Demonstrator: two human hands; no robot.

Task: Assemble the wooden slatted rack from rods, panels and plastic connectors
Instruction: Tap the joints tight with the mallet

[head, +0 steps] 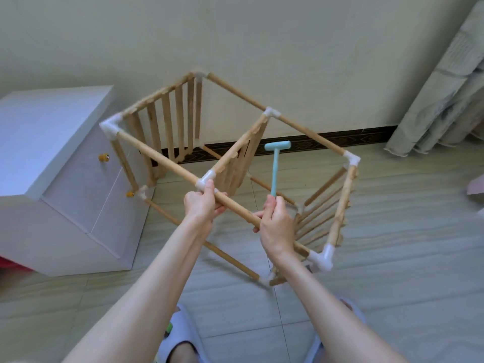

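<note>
**A:** Start right under you. What's there?

**Me:** My slippers [180, 334] on the pale floor tiles [392, 231], and both bare forearms stretch forward from them.

**A:** And the hands?

**Me:** My left hand [200, 205] is wrapped around the near top rod [159, 159], fingers clamped on it just beside the middle white connector [207, 179]; my thumb touches that plastic piece. My right hand [277, 226] is closed around the handle of a small light-blue mallet [275, 169]. The handle stands almost upright, the head at the top, inside the frame's open upper rectangle. The lower fingers of that hand also rest against the same rod.

**A:** Where's the rack itself?

**Me:** The wooden rack [262, 106] stands on the floor directly ahead of me, tilted in my view. Three slatted panels hang within it: one at the left end [167, 119], one across the middle [235, 163], one at the right end [327, 205]. White corner connectors, like this one [323, 256] near my right wrist, join the rods. The bottom corners look blurred.

**A:** Beyond it?

**Me:** A white cabinet [52, 121] with amber knobs sits to the left, just beside the rack's left end. Behind is a cream wall [288, 35] with a dark patterned skirting strip [327, 138], and a grey curtain [445, 87] drops at far right.
</note>
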